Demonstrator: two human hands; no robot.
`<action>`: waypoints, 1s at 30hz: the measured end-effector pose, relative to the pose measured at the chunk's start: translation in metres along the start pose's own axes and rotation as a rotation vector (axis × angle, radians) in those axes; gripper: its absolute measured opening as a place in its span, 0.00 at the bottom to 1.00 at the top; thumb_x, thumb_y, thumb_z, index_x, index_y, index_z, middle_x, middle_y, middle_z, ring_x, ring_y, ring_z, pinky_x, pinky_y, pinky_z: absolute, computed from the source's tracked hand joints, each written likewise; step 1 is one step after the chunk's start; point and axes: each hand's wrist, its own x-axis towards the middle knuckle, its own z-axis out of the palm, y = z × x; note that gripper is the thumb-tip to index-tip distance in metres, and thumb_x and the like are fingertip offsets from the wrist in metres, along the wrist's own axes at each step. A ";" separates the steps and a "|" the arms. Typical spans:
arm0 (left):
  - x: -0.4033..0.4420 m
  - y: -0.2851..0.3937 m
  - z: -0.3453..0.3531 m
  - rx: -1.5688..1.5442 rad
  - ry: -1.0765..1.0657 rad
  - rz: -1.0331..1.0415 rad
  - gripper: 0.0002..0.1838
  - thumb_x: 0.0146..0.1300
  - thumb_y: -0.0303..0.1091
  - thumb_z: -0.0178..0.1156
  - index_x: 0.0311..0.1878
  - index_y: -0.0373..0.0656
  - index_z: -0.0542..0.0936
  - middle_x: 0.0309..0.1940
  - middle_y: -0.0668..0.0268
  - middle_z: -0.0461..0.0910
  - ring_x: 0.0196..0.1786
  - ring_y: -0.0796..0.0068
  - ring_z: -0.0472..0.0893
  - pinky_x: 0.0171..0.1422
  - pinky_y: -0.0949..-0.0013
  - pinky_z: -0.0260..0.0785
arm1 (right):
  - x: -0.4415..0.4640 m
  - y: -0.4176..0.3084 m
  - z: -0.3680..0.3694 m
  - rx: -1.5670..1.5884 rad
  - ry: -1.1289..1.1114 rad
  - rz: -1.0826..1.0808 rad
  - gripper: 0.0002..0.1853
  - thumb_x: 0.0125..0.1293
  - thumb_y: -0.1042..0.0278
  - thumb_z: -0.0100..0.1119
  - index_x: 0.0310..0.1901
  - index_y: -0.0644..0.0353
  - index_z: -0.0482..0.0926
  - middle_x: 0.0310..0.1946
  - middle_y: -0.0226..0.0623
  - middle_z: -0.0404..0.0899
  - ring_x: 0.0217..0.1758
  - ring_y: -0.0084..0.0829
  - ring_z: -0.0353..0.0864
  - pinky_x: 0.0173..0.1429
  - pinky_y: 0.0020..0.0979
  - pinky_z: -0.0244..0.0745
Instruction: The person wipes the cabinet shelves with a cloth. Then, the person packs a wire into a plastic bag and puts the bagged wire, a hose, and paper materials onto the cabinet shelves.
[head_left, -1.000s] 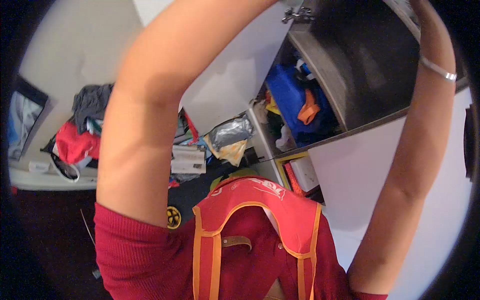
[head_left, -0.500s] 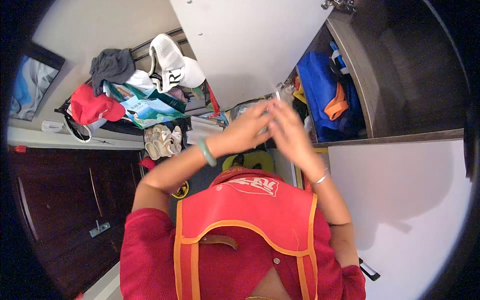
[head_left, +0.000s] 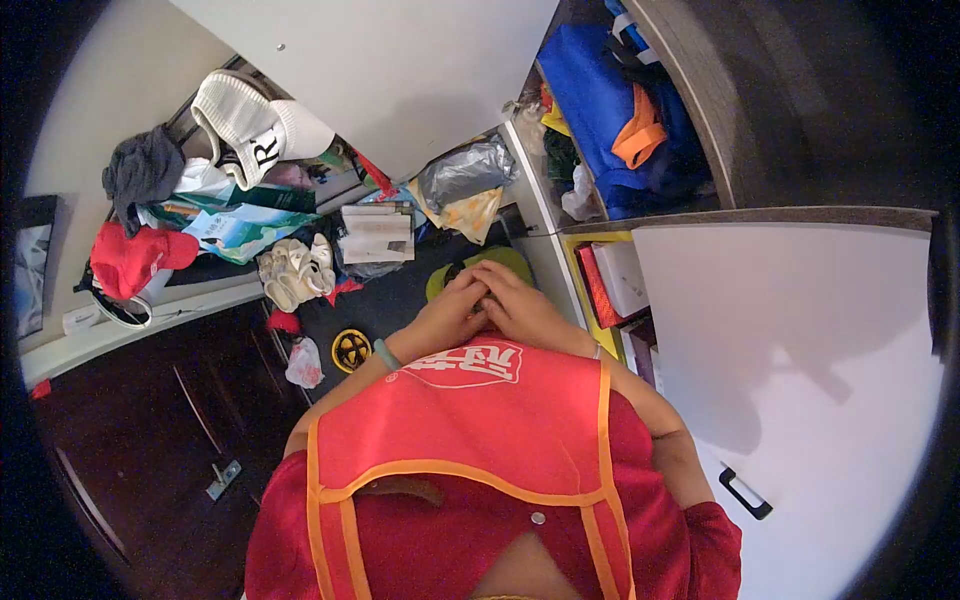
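My left hand and my right hand are folded together in front of the red apron. The fingers of the right hand overlap those of the left. Both hands are closed against each other, and no object shows between them; the palms are hidden. A pale green bangle circles my left wrist. Just beyond the fingers lies a yellow-green mat on the dark floor.
An upper white cabinet door and a lower white door stand open. A blue bag sits in the cabinet. At left are a rack with a red cap, pale shoes and a dark door. A yellow-and-black wheel lies on the floor.
My hands have come down and closer to my body, from raised and touching with fingers extended to folded together. The view has shifted, showing more floor and the lower cabinet.
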 end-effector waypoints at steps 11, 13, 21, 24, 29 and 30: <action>-0.029 -0.016 0.023 -0.047 0.034 -0.046 0.17 0.54 0.29 0.55 0.47 0.35 0.70 0.52 0.45 0.64 0.54 0.47 0.68 0.57 0.61 0.64 | -0.003 0.005 0.024 0.069 -0.099 0.035 0.22 0.60 0.69 0.46 0.57 0.62 0.62 0.57 0.50 0.62 0.59 0.50 0.64 0.60 0.38 0.64; -0.037 -0.032 0.031 -0.027 0.024 -0.041 0.17 0.55 0.29 0.55 0.47 0.35 0.70 0.52 0.46 0.65 0.54 0.48 0.69 0.56 0.61 0.65 | 0.000 -0.001 0.024 0.079 -0.122 0.024 0.21 0.60 0.70 0.46 0.56 0.62 0.63 0.56 0.50 0.63 0.59 0.49 0.64 0.60 0.38 0.64; -0.040 -0.020 0.026 -0.075 -0.050 -0.216 0.19 0.56 0.33 0.55 0.51 0.38 0.68 0.51 0.49 0.66 0.55 0.50 0.67 0.59 0.61 0.61 | 0.004 -0.008 0.022 0.082 -0.177 0.038 0.20 0.60 0.69 0.44 0.55 0.60 0.64 0.54 0.49 0.65 0.58 0.47 0.64 0.60 0.37 0.63; -0.040 -0.016 0.025 -0.055 -0.036 -0.241 0.19 0.56 0.34 0.55 0.50 0.38 0.68 0.51 0.48 0.65 0.56 0.49 0.66 0.59 0.60 0.61 | 0.005 -0.006 0.021 0.062 -0.184 0.002 0.20 0.61 0.69 0.45 0.56 0.58 0.64 0.54 0.49 0.66 0.58 0.47 0.65 0.60 0.37 0.64; -0.040 -0.015 0.024 -0.054 0.069 -0.142 0.16 0.56 0.34 0.53 0.45 0.34 0.71 0.48 0.46 0.67 0.49 0.48 0.72 0.53 0.59 0.66 | 0.005 -0.003 0.025 0.070 -0.190 0.009 0.21 0.61 0.69 0.45 0.56 0.59 0.63 0.54 0.49 0.66 0.57 0.47 0.66 0.59 0.37 0.64; -0.041 -0.014 0.023 -0.085 0.072 -0.122 0.16 0.56 0.34 0.53 0.45 0.34 0.71 0.48 0.46 0.67 0.49 0.48 0.72 0.53 0.59 0.66 | 0.005 -0.003 0.025 0.070 -0.199 0.001 0.21 0.61 0.69 0.45 0.56 0.59 0.63 0.54 0.49 0.66 0.57 0.47 0.66 0.59 0.37 0.64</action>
